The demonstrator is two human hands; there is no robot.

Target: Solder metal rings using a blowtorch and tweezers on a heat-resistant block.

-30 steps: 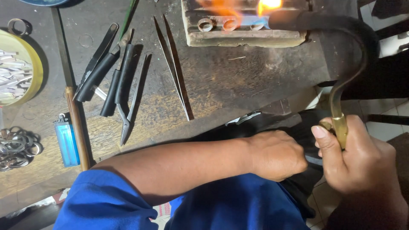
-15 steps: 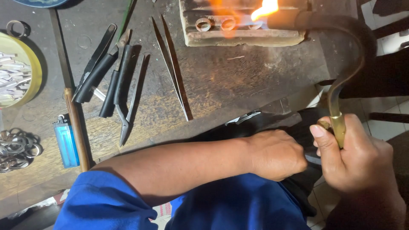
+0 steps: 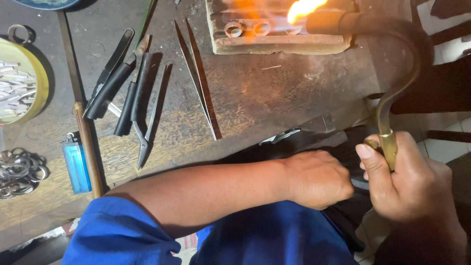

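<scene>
My right hand (image 3: 409, 184) grips the brass handle of a curved metal torch (image 3: 390, 147). Its dark pipe arcs up and left to a nozzle (image 3: 333, 22) where an orange flame (image 3: 306, 7) burns. The flame plays over small metal rings (image 3: 234, 28) lying on a pale fire brick (image 3: 274, 45) at the bench's far edge. My left hand (image 3: 314, 179) reaches across my body, its fingers curled into a fist just left of the torch handle. A dark part (image 3: 360, 182) sits between the two hands; what the fist encloses is hidden.
On the wooden bench (image 3: 255, 98) lie long tweezers (image 3: 198, 78), several dark-handled pliers and cutters (image 3: 132, 88), a long rod (image 3: 81, 108) and a blue lighter (image 3: 76, 162). A yellow-rimmed dish of metal bits (image 3: 41, 78) and a pile of rings (image 3: 17, 172) sit at the left.
The flame flickers and the orange glow over the rings has thinned. Both hands stay where they were.
</scene>
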